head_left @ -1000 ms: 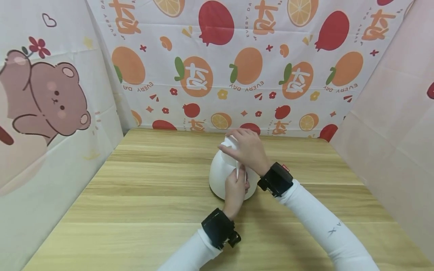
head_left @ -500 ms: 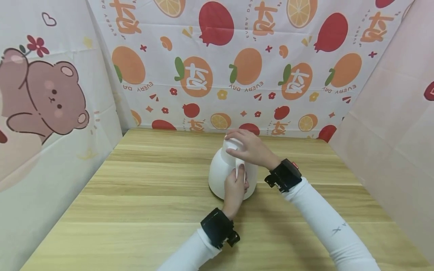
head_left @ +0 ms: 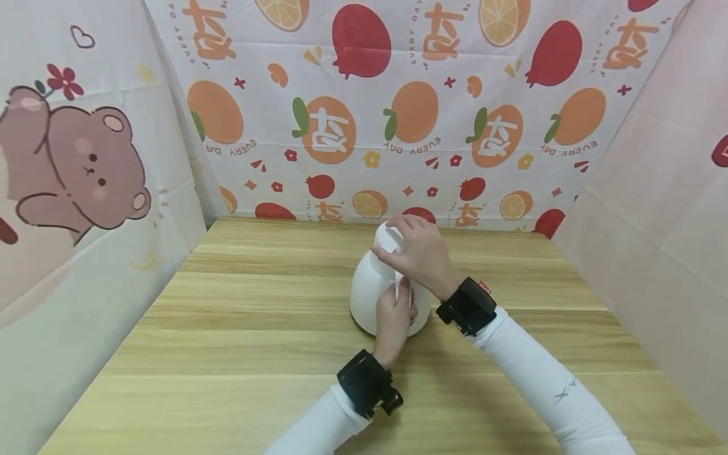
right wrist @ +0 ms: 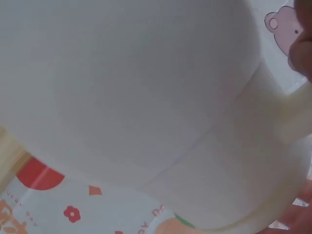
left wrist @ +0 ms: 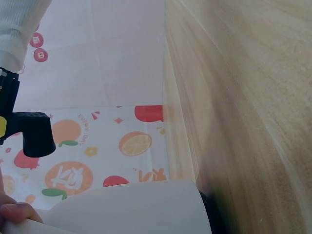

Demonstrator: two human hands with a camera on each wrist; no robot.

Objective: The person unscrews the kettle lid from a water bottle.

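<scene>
A white thermos jug [head_left: 366, 294] stands upright on the wooden table in the head view. My left hand [head_left: 394, 319] grips its handle [head_left: 397, 284], the thumb lying along the near side. Above it, my right hand [head_left: 422, 253] holds the lid [head_left: 387, 235] at the top, thumb on the near side and fingers over the far side. Part of the lid is hidden under that hand. In the left wrist view, the jug's side [left wrist: 136, 209] and a bit of the left hand [left wrist: 19, 212] show. The jug's wall [right wrist: 146, 97] fills most of the right wrist view.
The wooden table [head_left: 227, 354] reaches back to a fruit-print cloth [head_left: 364, 126]. A cloth with a bear print [head_left: 97, 164] hangs at the left, and a pale cloth [head_left: 643, 208] at the right. Each wrist wears a black camera band [head_left: 364, 382].
My right hand has turned about the lid, its wrist swinging out to the right and then partly back toward me. The left hand keeps its grip on the handle, and the jug stays in place.
</scene>
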